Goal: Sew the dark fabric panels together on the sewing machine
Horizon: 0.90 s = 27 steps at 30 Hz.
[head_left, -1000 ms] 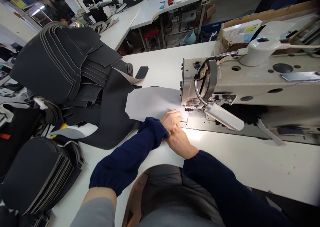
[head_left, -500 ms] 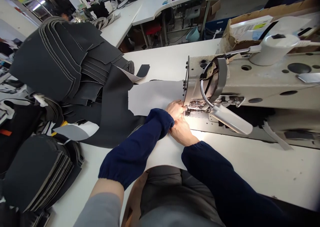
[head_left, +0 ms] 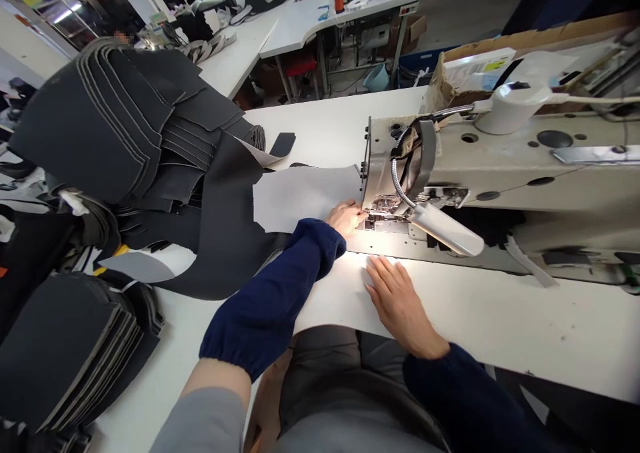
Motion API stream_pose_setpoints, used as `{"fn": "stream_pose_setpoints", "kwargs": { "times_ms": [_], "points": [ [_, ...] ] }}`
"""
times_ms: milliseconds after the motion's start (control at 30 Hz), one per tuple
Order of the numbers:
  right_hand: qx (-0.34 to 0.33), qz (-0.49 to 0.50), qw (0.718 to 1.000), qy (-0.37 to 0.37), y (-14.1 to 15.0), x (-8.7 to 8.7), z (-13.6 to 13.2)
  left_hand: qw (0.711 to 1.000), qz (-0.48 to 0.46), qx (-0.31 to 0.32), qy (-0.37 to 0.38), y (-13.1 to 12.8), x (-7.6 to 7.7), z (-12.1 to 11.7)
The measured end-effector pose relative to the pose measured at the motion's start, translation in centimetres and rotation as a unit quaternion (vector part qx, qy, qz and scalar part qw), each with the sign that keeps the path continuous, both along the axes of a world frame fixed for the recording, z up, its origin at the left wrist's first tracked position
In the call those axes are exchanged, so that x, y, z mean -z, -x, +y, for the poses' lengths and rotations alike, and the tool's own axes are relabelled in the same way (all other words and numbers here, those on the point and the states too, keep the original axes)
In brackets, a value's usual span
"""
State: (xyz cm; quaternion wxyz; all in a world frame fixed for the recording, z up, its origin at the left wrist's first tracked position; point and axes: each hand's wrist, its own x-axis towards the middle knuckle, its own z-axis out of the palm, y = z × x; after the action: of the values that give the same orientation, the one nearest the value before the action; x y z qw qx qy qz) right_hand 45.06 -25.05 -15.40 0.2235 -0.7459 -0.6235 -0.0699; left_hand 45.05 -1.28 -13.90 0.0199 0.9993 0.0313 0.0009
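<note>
The left hand [head_left: 347,218], grip unclear, touches the grey panel [head_left: 299,200] between stacked dark panels [head_left: 90,133] and sewing machine [head_left: 470,156]; the right hand [head_left: 400,303] lies empty on the counter [head_left: 505,313].

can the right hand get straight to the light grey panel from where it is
Probably not straight: the left hand and its navy sleeve lie between the right hand and the light grey panel. Reaching over them looks possible, though, as the right hand lies open and appears empty.
</note>
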Motion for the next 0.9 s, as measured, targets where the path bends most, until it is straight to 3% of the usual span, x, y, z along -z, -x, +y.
{"fn": "stream_pose_setpoints", "kwargs": {
  "times_ms": [167, 333, 500, 700, 767, 833, 900],
  "points": [
    [0.044, -0.005, 0.999, -0.016, 0.5, 0.4, -3.8, 1.0, -0.011, 0.011, 0.0, 1.1, -0.8, -0.6],
    [0.052, -0.023, 0.998, -0.004, 0.7, 0.4, -3.5, 0.998, -0.015, -0.047, -0.024, 4.0, -2.5, -1.2],
    [0.046, -0.022, 0.998, -0.023, 0.8, 0.5, -3.6, 0.984, 0.037, -0.155, -0.077, 6.9, -2.8, -0.5],
    [0.03, -0.015, 0.998, -0.058, 0.5, 0.7, -3.5, 0.976, 0.108, -0.183, -0.053, 8.2, -3.7, -0.2],
    [0.018, 0.057, 0.995, -0.075, 1.2, 0.1, -4.1, 0.974, 0.121, -0.182, -0.051, 8.9, -4.2, -0.4],
    [0.019, 0.199, 0.977, -0.068, 2.5, -0.7, -5.5, 0.975, 0.137, -0.171, -0.046, 10.4, -4.7, -1.4],
    [0.054, 0.395, 0.917, -0.02, 4.2, -1.5, -7.5, 0.978, 0.151, -0.14, -0.03, 13.0, -5.2, -3.5]
  ]
}}
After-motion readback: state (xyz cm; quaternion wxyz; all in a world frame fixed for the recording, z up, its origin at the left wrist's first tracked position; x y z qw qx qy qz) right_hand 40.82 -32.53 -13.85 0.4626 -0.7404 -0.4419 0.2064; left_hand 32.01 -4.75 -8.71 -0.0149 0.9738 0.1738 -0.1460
